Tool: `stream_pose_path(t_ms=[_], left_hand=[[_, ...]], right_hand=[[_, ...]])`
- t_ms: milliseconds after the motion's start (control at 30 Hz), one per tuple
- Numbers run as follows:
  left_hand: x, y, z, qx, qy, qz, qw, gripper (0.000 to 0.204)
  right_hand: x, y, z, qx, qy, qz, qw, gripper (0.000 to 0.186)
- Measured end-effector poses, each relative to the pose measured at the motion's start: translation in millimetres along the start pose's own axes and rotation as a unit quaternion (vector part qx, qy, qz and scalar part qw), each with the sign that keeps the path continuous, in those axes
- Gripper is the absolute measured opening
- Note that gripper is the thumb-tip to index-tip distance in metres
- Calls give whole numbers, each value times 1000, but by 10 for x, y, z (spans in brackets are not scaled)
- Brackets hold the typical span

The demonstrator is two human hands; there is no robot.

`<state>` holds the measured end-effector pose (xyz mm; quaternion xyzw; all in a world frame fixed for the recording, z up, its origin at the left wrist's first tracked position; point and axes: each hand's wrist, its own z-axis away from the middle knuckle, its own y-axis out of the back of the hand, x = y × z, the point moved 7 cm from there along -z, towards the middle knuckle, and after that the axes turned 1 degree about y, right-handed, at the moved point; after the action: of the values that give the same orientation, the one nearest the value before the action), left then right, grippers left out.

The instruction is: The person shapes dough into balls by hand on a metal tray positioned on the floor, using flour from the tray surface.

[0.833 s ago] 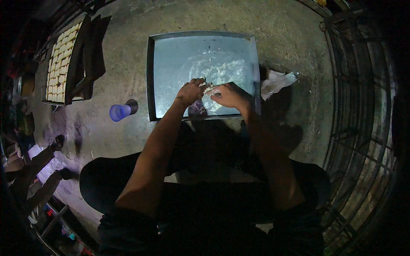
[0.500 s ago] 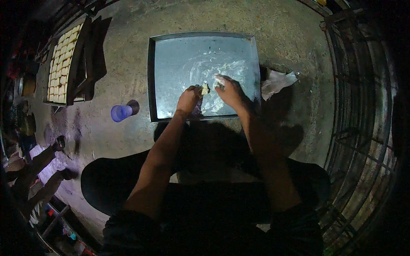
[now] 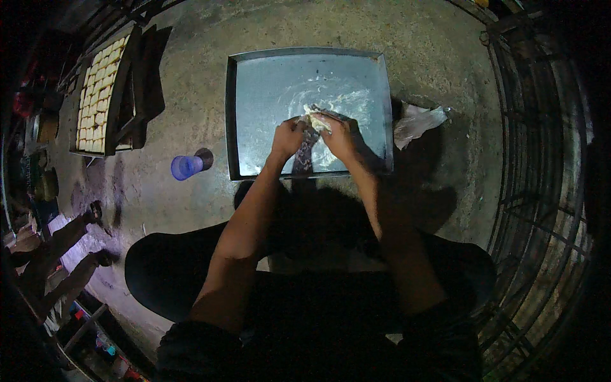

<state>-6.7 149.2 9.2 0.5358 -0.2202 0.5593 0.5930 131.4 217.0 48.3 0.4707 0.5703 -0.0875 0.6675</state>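
A shallow metal tray point(image 3: 261, 83) lies on the floor in front of me, its base smeared with a whitish, greasy-looking film. Over the tray's middle, both hands come together around a soft pale yellow lump point(image 3: 316, 121) that looks like shortening or dough. My left hand point(image 3: 289, 136) is closed at its left side, fingertips partly hidden. My right hand point(image 3: 338, 132) curls over it from the right, with white residue on the fingers. What exactly the lump is, I cannot tell.
A bluish plastic cup point(image 3: 185, 167) lies left of the tray. A crumpled whitish sheet point(image 3: 417, 125) rests at its right. Farther left stands a tray of pale dough pieces point(image 3: 100, 95). Another person's legs point(image 3: 70, 254) show at lower left; metal bars point(image 3: 541, 191) line the right.
My right hand, apart from the left before, has moved left to meet it at the pale yellow lump. The whole view has shifted slightly.
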Motion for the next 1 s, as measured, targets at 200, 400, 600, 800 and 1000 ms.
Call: stream_pose_path(t_ms=[200,400,600,800,1000], left_hand=[[-95,257,165,82,-94,-164,978,36],[-441,14,335,37,-182,-278,943,49],[-524,-12,431,22,-139,-304,942,58],[-610,-6,367,-21,-80,-322,943,69],[-544,74,430,46,-63,-328,941,68]], right_hand=[[4,-324,167,-228,-9,201,953,49],[110,-643,653,-199,-22,261,944,73],[121,-392,385,-258,14,249,933,58],[174,137,37,-52,-27,32,998,32],[632,95,150,-45,-19,252,967,53]])
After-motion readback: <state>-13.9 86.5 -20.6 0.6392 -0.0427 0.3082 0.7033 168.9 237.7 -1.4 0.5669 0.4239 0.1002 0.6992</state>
